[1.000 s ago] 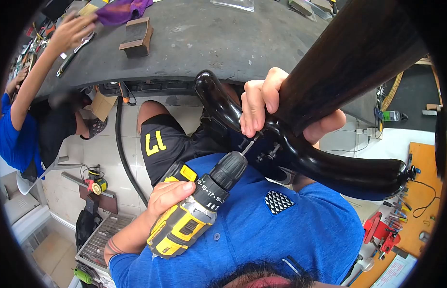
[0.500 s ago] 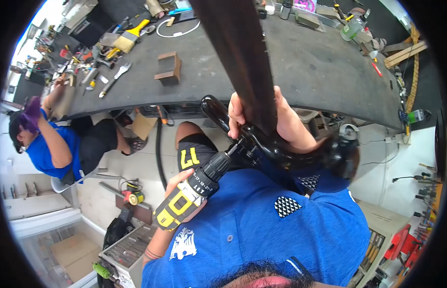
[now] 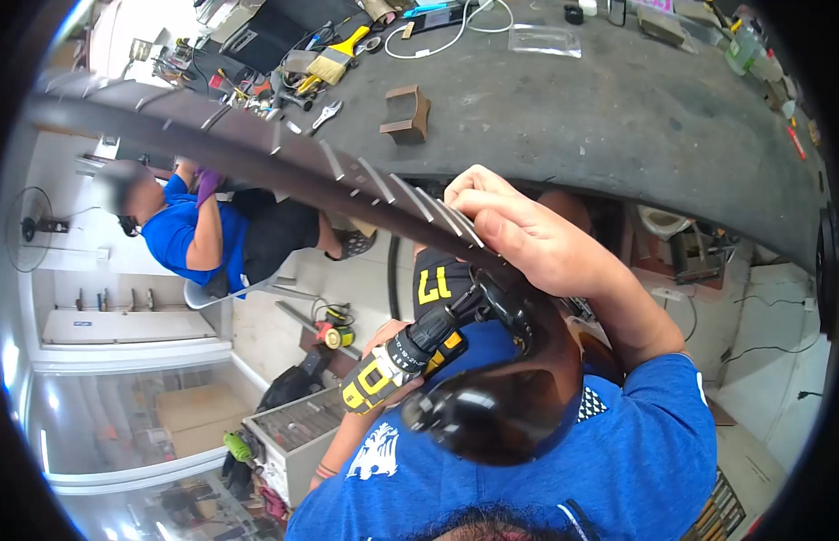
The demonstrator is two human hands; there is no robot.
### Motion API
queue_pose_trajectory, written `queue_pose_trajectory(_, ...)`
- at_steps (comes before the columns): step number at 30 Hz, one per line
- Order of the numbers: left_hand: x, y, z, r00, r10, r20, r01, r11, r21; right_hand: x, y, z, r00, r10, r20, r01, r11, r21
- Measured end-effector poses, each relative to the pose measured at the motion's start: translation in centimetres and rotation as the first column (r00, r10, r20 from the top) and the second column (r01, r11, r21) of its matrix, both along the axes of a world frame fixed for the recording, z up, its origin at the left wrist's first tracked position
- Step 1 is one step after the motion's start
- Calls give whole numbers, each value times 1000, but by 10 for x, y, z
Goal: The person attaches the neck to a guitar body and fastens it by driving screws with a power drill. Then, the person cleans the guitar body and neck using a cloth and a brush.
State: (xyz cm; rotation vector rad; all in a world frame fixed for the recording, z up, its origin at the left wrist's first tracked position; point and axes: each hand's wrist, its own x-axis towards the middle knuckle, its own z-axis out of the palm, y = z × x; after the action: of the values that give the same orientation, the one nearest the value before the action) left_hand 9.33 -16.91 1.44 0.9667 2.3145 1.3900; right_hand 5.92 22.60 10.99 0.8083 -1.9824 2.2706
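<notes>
A guitar-like instrument with a long dark fretted neck (image 3: 334, 185) and a glossy dark, curved body (image 3: 505, 410) lies across my front, its neck slanting to the upper left. My right hand (image 3: 519, 225) is closed on the neck near the body, fingers along the closely spaced frets. Below it, my left hand (image 3: 397, 338) grips a yellow-and-black cordless drill (image 3: 388, 365), partly hidden behind the drill. The drill's chuck (image 3: 430, 329) points up and right at the body's underside; whether its tip touches cannot be made out.
A dark workbench (image 3: 564, 117) bears a curved brown block (image 3: 405, 114), a paintbrush (image 3: 338, 56), a wrench (image 3: 327, 117) and a white cable (image 3: 451, 41). To the left sits another person (image 3: 190, 225) in blue. A drawer cabinet (image 3: 298, 437) stands lower left.
The neck has swung from upright to slanting left, and the body has rolled down in front of my chest. My right hand has shifted onto the frets. The drill stays near the body.
</notes>
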Motion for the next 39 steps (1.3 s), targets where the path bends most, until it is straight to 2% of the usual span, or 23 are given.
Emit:
queue_pose_trajectory(2, 2, -6, -2, 1000, -11, 29, 11, 1000, -7, 4, -5, 4, 998, -54, -23, 53, 997, -52)
queue_pose_trajectory(6, 4, -3, 11, 998, -36, 42, 37, 999, -28, 8, -1, 8, 1000, -10, 8, 10, 997, -78)
queue_pose_trajectory(9, 3, -1, 13, 998, -46, 49, 48, 998, -37, 9, -1, 4, 999, -23, -34, 21, 997, -76)
queue_pose_trajectory(12, 5, 3, 16, 997, -61, 43, 62, 998, -23, 14, 2, 7, 999, -18, 48, 24, 993, -117)
queue_pose_trajectory(15, 3, 11, 19, 996, -82, 27, 82, 997, 0, 14, 6, 8, 997, -68, -19, 67, 995, -79)
queue_pose_trajectory(16, 3, 13, 20, 996, -91, 17, 91, 996, 10, 15, 7, 10, 997, -70, 18, 71, 994, -81)
queue_pose_trajectory(18, 2, 11, 23, 992, -118, -37, 116, 991, -59, 20, 7, 15, 993, -75, 91, 83, 992, -90)
queue_pose_trajectory(20, 2, 16, 32, 989, -126, -77, 114, 983, -146, 22, 10, 17, 994, -74, 78, 78, 996, -48)
queue_pose_trajectory(22, 1, 20, 29, 991, -114, -70, 108, 991, -83, 21, 11, 17, 996, -82, 47, 82, 997, -2)
queue_pose_trajectory(28, -6, 33, 30, 986, -105, -128, 108, 994, 18, 19, 7, 16, 981, -44, 187, 63, 993, -98)
queue_pose_trajectory(31, -5, 32, 32, 987, -115, -116, 118, 993, 22, 19, 5, 21, 937, 56, 344, 27, 973, -231)
queue_pose_trajectory(35, -8, 32, 29, 986, -122, -111, 127, 991, 43, 14, 6, 17, 943, 91, 320, -24, 978, -208)
queue_pose_trajectory(37, 6, 8, -8, 990, -15, 141, 6, 998, 61, 14, 4, 18, 943, 122, 309, -46, 969, -243)
queue_pose_trajectory(38, 12, 3, -16, 981, 11, 192, -22, 998, 55, 14, 4, 15, 950, 91, 299, -16, 969, -245)
queue_pose_trajectory(39, 10, 6, -3, 981, 31, 190, -35, 999, 15, 15, 5, 10, 955, 59, 292, 14, 970, -243)
